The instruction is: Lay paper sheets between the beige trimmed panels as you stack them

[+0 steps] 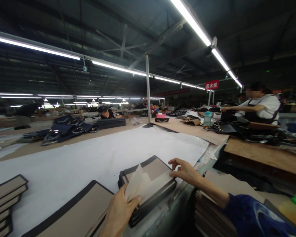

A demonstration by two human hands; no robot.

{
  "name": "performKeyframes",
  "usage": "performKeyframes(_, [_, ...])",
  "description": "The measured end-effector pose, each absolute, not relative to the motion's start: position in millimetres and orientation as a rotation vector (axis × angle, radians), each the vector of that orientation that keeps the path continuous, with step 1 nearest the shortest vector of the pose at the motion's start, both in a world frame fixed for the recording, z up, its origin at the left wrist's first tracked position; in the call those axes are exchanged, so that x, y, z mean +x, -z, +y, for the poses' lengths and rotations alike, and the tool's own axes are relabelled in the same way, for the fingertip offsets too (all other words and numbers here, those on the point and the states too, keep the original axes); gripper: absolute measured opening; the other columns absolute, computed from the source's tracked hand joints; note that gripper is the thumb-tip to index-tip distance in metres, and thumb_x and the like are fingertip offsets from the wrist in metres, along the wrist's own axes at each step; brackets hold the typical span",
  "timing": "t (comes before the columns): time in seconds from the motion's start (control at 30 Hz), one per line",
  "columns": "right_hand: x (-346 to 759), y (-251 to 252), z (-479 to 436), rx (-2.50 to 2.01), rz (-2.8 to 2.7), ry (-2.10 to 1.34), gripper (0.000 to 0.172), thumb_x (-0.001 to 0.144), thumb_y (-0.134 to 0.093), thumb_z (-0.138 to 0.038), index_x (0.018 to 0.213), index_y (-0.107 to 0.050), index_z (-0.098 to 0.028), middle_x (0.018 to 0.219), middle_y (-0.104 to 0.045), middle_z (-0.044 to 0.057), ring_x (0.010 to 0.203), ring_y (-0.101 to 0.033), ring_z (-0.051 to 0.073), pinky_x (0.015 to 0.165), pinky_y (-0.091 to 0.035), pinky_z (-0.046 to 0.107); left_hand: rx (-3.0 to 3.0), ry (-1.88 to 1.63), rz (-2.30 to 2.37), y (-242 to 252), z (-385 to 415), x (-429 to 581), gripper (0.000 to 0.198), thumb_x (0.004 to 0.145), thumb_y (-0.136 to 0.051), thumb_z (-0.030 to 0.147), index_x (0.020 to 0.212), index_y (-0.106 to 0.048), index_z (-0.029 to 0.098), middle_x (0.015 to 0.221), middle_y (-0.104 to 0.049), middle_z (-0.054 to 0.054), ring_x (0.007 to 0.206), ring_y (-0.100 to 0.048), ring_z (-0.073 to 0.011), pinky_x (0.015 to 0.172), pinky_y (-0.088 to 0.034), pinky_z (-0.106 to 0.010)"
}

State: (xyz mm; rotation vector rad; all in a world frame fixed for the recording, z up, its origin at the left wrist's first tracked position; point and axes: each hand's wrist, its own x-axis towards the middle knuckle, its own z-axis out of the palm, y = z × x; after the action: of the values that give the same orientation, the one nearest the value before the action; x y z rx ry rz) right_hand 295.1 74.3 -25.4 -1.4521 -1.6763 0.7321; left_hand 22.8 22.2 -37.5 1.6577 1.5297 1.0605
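Observation:
My left hand is closed on a thin pale sheet, lifting it off a stack of flat beige panels with black borders at the near table edge. Over the stack's far right corner my right hand hovers, fingers curled and touching the top panel's edge. Another large beige panel lies to the left of my left hand. A blue sleeve covers my right forearm.
White paper covers the long table. A further stack of panels sits at the left edge, and dark bags are piled further back. A person in a white shirt works at the right table. A teal cup stands there.

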Motion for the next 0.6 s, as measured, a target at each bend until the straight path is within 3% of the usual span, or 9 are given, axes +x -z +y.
performKeyframes(0.17, [305, 25, 79, -1.541, -1.539, -0.864, 0.028, 0.070, -0.060, -0.023, 0.097, -0.056, -0.017, 0.082, -0.060, 0.002, 0.051, -0.047, 0.007, 0.042, -0.032, 0.018, 1.660, -1.063, 1.540, 37, 22, 22, 0.035, 0.065, -0.057, 0.031, 0.095, -0.063, 0.016, 0.078, -0.070, -0.004, 0.079, -0.063, -0.0246, 0.073, -0.044, -0.031])
performKeyframes(0.3, [307, 21, 83, -1.540, -1.510, -0.932, 0.026, 0.081, -0.051, -0.036, 0.095, -0.061, -0.016, 0.090, -0.063, 0.006, 0.060, -0.054, 0.009, 0.044, -0.037, 0.017, 1.655, -1.049, 1.555, 35, 22, 22, 0.033, 0.065, -0.056, 0.028, 0.094, -0.064, 0.015, 0.078, -0.070, -0.004, 0.080, -0.063, -0.0250, 0.072, -0.043, -0.031])
performKeyframes(0.47, [295, 24, 84, -1.495, -1.603, -0.938, 0.029, 0.075, -0.060, -0.033, 0.096, -0.067, -0.015, 0.073, -0.061, 0.002, 0.055, -0.048, 0.009, 0.044, -0.037, 0.019, 1.609, -1.046, 1.472, 35, 22, 20, 0.034, 0.065, -0.057, 0.028, 0.096, -0.062, 0.015, 0.083, -0.070, -0.004, 0.081, -0.062, -0.0249, 0.072, -0.043, -0.032])
performKeyframes(0.6, [285, 27, 79, -1.495, -1.625, -0.915, 0.034, 0.073, -0.060, -0.031, 0.100, -0.064, -0.011, 0.072, -0.058, 0.001, 0.052, -0.044, 0.009, 0.041, -0.033, 0.020, 1.520, -1.118, 1.385, 37, 25, 16, 0.033, 0.063, -0.057, 0.027, 0.092, -0.063, 0.014, 0.075, -0.070, -0.003, 0.075, -0.062, -0.0240, 0.069, -0.044, -0.031])
